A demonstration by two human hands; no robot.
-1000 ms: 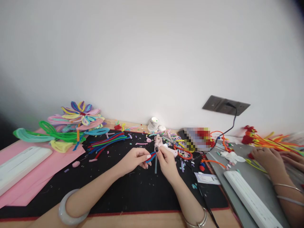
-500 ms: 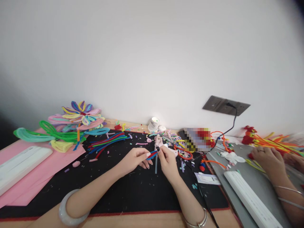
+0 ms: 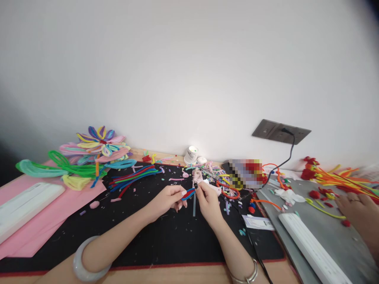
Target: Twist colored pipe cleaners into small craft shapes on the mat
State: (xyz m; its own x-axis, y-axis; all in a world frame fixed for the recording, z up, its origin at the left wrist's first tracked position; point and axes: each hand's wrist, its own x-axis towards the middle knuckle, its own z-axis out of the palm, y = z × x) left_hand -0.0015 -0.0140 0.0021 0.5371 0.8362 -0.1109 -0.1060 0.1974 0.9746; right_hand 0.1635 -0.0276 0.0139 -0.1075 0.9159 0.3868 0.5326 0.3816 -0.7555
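Between my two hands is a short bundle of red and blue pipe cleaners. My left hand pinches its left end with thumb and fingers. At the other end, my right hand grips it between thumb and forefinger. Just behind my right fingers a pale pink hot glue gun is partly hidden by them. Longer red, green and blue pipe cleaners lie on the black mat, left of my hands.
A pipe-cleaner flower stands at the back left above pink sheets. Colourful scraps surround a white cup near the wall. A black cord crosses the right side. A co-worker's hand is over the grey mat.
My left hand has shifted very slightly and its fingers have curled in more beneath the bundle. The co-worker's hand has moved right, uncovering red pieces on the grey mat.
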